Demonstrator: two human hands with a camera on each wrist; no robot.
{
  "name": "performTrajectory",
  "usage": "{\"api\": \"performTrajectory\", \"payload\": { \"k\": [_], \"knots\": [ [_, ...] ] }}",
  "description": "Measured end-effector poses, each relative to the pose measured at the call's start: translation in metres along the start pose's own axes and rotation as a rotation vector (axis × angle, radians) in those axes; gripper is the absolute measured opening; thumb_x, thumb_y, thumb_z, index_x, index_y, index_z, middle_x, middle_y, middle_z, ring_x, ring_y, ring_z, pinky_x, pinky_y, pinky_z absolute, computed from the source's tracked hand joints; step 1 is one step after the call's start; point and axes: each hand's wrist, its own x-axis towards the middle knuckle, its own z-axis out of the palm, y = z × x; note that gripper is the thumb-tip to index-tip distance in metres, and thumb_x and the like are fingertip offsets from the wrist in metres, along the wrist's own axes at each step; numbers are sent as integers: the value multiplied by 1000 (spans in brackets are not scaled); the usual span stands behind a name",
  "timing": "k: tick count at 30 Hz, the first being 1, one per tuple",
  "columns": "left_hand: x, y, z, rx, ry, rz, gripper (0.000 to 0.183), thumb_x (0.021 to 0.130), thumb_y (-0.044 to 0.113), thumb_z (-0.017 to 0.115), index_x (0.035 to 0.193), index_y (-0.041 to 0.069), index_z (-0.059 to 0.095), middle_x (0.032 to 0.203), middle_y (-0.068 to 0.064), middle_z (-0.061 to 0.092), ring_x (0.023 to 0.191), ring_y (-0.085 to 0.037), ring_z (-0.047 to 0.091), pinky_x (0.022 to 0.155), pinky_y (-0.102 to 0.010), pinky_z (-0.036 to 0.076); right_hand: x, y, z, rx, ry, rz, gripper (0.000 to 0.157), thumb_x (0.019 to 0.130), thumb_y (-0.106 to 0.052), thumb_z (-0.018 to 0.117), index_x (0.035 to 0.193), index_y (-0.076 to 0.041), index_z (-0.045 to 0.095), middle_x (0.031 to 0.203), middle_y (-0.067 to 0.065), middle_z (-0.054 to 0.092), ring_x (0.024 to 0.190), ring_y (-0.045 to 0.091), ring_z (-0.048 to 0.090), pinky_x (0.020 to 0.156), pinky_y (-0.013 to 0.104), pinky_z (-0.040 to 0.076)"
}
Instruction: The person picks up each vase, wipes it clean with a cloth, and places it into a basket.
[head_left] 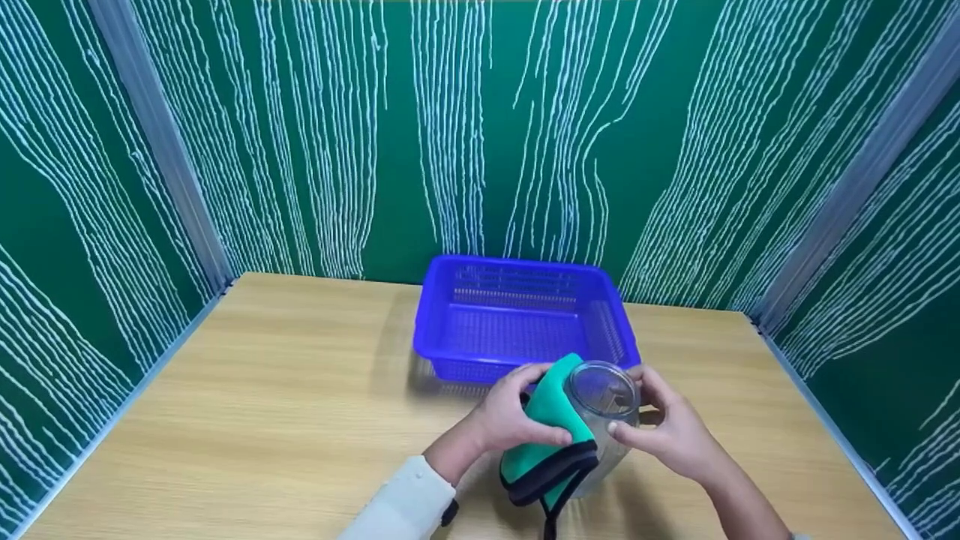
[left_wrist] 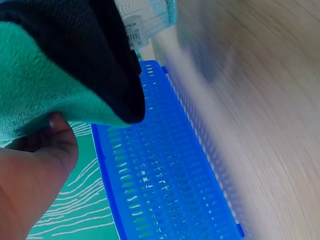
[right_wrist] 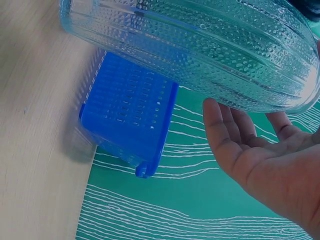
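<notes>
My left hand (head_left: 504,417) grips a green fuzzy cloth (head_left: 553,405) with wide black trim and a dark strap hanging from its lower end. The thumb lies across its front, and the fingers are mostly hidden behind it. Against the cloth's right side is a clear glass jar (head_left: 616,448), upright with its round mouth facing up. My right hand (head_left: 679,431) holds this jar near the top, thumb at the front and fingers round the back. In the right wrist view the jar's textured, ribbed wall (right_wrist: 200,45) shows. A barcode label (left_wrist: 134,33) is on it in the left wrist view.
A blue plastic basket (head_left: 424,322) with slotted walls stands on the wooden table (head_left: 300,390), just beyond both hands. Green panels (head_left: 397,187) with white wavy lines enclose the back and sides, with grey posts (head_left: 161,127) at the corners.
</notes>
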Motion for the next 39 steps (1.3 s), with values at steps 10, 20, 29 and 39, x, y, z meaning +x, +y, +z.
{"api": "performTrajectory", "payload": {
  "k": [10,20,29,39],
  "knots": [
    [-3,-15,-4,-17,-70,-5,77,52,36,82,120,37,45,106,16,54,95,-6,51,80,-24,42,1,0,5,5,18,-2,46,69,-14,73,106,-18,47,94,0,59,87,15,55,73,29,47],
    [-9,-30,6,-51,-138,-48,79,51,31,84,119,39,44,112,19,53,103,-3,50,86,-24,40,0,3,6,-8,41,10,47,67,-12,74,106,-19,48,93,1,58,87,14,55,74,28,47],
    [-9,-38,10,198,-139,-65,75,44,45,83,111,41,48,104,19,50,99,-1,46,90,-24,37,-3,1,6,-10,36,30,48,69,-13,73,108,-20,47,95,1,57,87,16,54,76,29,47],
    [-13,-40,15,292,-134,-180,79,42,50,82,114,38,50,100,15,46,94,-6,45,85,-26,39,-3,0,4,-16,25,44,49,70,-15,72,111,-21,46,100,0,57,90,18,54,78,30,46]
  ]
}}
